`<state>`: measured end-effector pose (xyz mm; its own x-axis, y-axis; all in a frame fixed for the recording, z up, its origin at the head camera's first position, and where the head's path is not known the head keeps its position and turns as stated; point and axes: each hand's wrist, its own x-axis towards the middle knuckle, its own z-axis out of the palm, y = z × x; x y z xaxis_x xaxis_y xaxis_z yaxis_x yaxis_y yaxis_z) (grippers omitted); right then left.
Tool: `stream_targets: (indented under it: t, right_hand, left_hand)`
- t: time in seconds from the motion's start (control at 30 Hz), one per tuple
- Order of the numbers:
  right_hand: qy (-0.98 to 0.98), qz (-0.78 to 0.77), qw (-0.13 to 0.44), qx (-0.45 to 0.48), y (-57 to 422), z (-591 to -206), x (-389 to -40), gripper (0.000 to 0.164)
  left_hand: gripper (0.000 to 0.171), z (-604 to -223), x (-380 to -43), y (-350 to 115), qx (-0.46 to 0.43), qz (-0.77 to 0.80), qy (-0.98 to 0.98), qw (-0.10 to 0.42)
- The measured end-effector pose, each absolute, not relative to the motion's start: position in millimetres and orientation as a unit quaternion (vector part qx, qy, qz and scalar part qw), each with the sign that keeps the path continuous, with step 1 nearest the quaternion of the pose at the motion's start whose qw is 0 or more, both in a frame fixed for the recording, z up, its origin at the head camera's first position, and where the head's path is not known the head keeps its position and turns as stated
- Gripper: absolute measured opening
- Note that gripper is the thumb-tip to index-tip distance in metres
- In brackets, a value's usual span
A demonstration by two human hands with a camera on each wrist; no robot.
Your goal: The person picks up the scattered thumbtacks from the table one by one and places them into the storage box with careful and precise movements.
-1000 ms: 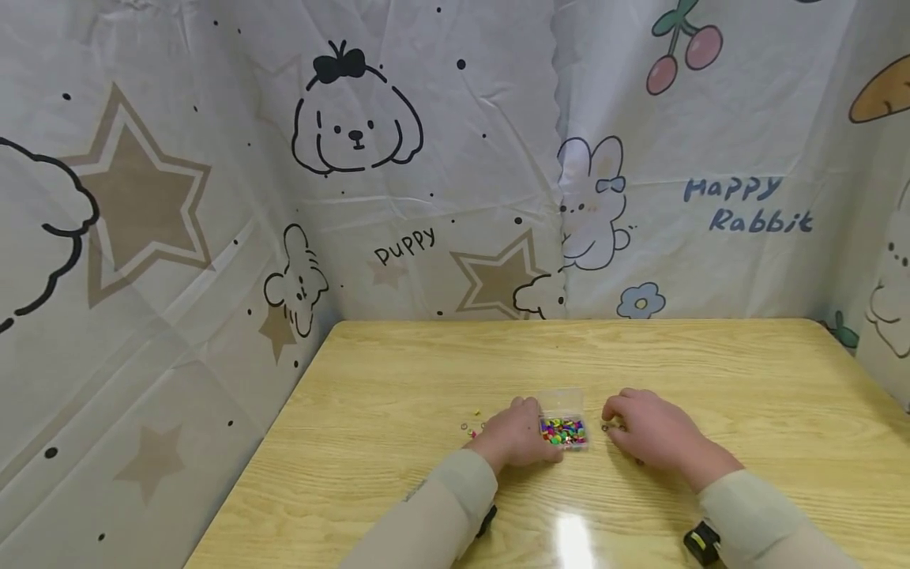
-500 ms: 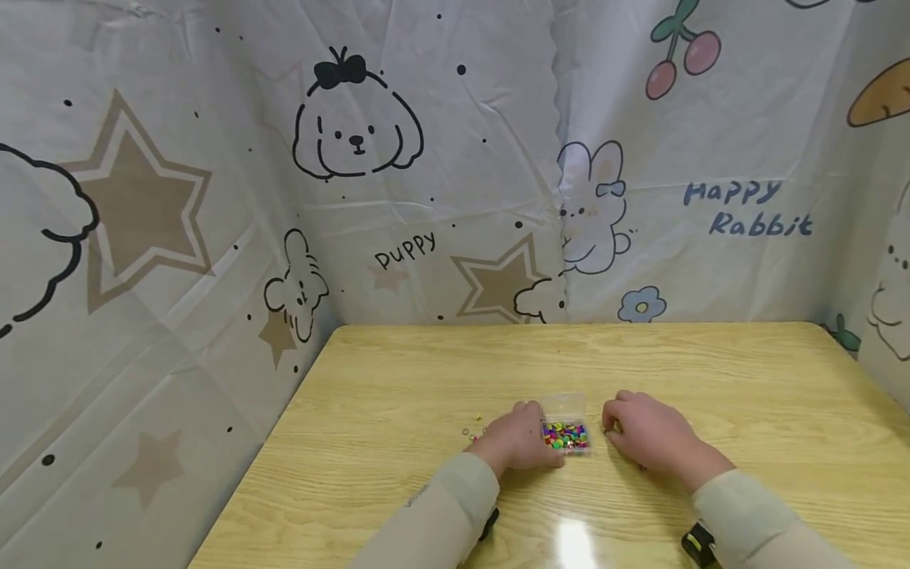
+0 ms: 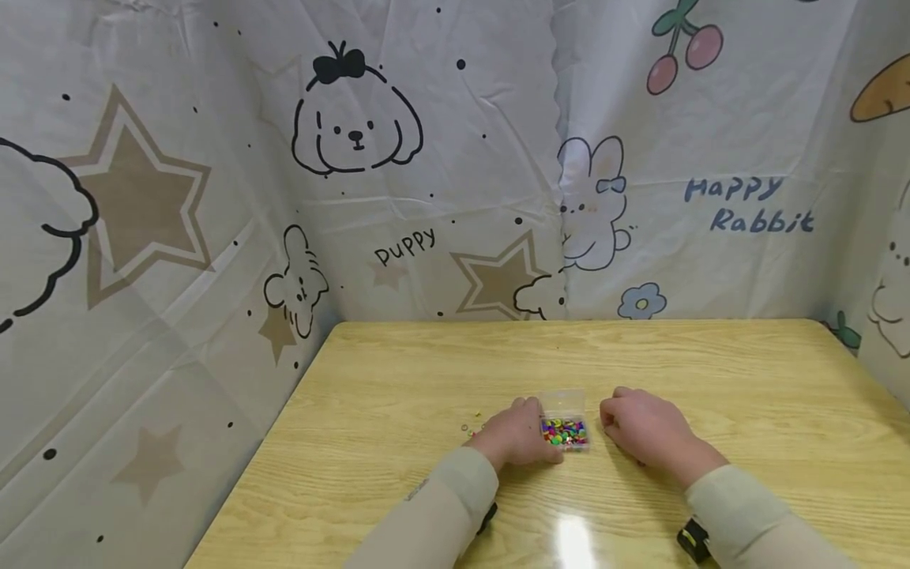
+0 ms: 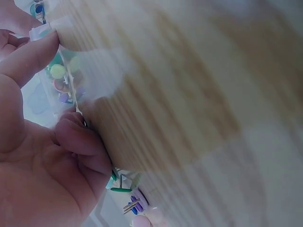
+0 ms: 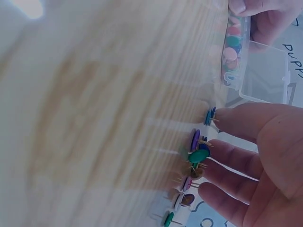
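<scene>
The left hand (image 3: 517, 435) gripped the clear box (image 5: 245, 47). Right of it, the right hand (image 3: 648, 431) had fingers spread right by loose pins (image 5: 199, 156). They seemed to be gathering pins; next needed a careful pinch.

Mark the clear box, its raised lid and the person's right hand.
Clear box (image 3: 577, 448): head view, on its near wall.
Raised lid (image 5: 265, 73): right wrist view, mid-panel.
Right hand (image 3: 648, 430): head view, back of the hand.

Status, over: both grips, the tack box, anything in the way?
Left grip holds clear tack box. Right grip at loose tacks; pinch unclear. Lid open, not blocking the box's opening. Stray tacks beside left grip.
</scene>
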<state>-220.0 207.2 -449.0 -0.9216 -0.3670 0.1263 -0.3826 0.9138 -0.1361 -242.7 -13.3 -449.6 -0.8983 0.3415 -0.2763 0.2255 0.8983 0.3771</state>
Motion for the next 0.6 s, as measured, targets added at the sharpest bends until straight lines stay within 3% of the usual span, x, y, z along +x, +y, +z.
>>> stream_targets:
  t: [0.6]
  right_hand:
    - [-0.976, 0.072, 0.058, 0.197, 207.0, -447.8, -221.1, 0.010]
  left_hand:
    - [0.068, -445.7, -242.3, -12.9, 0.151, 0.157, 0.960, 0.173]
